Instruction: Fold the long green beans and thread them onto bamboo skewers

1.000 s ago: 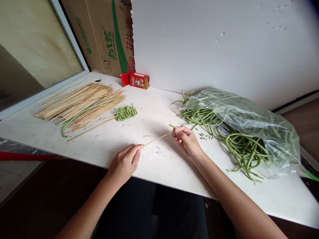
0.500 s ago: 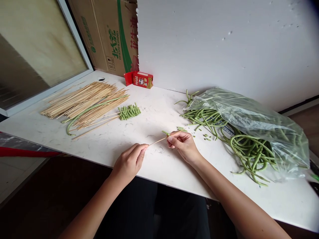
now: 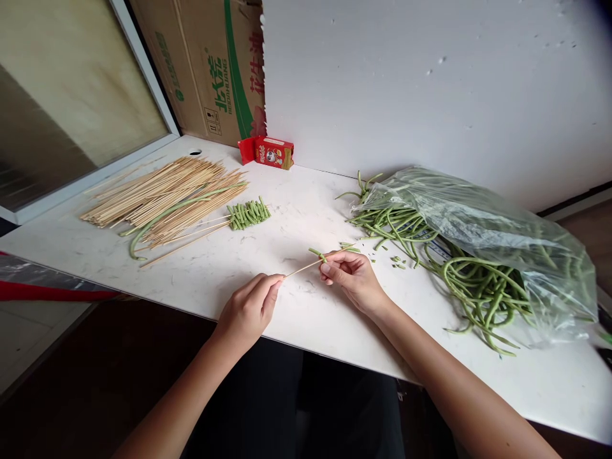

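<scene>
Thumb and fingers of my left hand (image 3: pixel 251 306) are pinched on one end of a thin bamboo skewer (image 3: pixel 302 269). My right hand (image 3: pixel 354 278) is closed at the other end, pinching a short piece of green long bean (image 3: pixel 317 255) that sits crosswise at the skewer. The skewer's far tip is hidden by the right fingers. Behind that hand lie a few cut bean pieces (image 3: pixel 350 247). To the left, short bean pieces (image 3: pixel 249 213) are packed side by side on skewers lying on the table.
A large pile of bamboo skewers (image 3: pixel 157 191) covers the left side, with a whole long bean (image 3: pixel 160 218) across it. On the right, long beans (image 3: pixel 482 290) spill from a clear plastic bag (image 3: pixel 478 204). A red box (image 3: pixel 274 153) and a cardboard carton (image 3: pixel 205 70) stand behind.
The bean piece sits slightly further left and shows more clearly. The skewer's far part, earlier visible beyond my right fingers, is now hidden. My left hand has hardly moved.
</scene>
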Demonstrator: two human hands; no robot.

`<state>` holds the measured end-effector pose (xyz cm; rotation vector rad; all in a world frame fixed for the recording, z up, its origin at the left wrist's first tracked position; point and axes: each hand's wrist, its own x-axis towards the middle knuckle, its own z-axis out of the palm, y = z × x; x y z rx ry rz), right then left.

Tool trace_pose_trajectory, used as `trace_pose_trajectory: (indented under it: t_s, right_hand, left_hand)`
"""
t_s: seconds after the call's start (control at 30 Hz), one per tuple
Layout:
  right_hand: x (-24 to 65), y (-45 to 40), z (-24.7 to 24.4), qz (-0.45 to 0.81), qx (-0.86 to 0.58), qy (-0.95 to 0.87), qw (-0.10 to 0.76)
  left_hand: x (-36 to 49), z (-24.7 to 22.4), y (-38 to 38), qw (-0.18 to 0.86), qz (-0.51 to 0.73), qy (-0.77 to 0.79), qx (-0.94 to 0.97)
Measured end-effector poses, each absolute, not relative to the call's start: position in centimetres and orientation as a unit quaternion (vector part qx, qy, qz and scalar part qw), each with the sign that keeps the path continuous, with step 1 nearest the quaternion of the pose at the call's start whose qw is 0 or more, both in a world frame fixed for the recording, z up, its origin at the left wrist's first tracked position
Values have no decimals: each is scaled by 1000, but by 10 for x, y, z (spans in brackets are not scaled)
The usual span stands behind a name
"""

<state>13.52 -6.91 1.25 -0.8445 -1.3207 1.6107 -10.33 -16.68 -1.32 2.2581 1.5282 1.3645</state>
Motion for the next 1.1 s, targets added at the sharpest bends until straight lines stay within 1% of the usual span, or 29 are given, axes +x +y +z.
trace_pose_trajectory:
  t_s: [0.23,0.8,1.0,1.1]
  right_hand:
    - [133,-70,15,627,-348,-550,429]
    - [130,-71,18,627,-323,-577,411]
    - [134,-69,18,616,-339,-596,387]
    - [141,-64,20,583,-344,-633,375]
  left_hand:
    - [-103,-12,-167,46,444,501,742]
    - [-101,-9,-165,31,451,485,748]
    - [-102,-9,-166,35,457,483,746]
    - [-102,-10,-167,36,461,489,739]
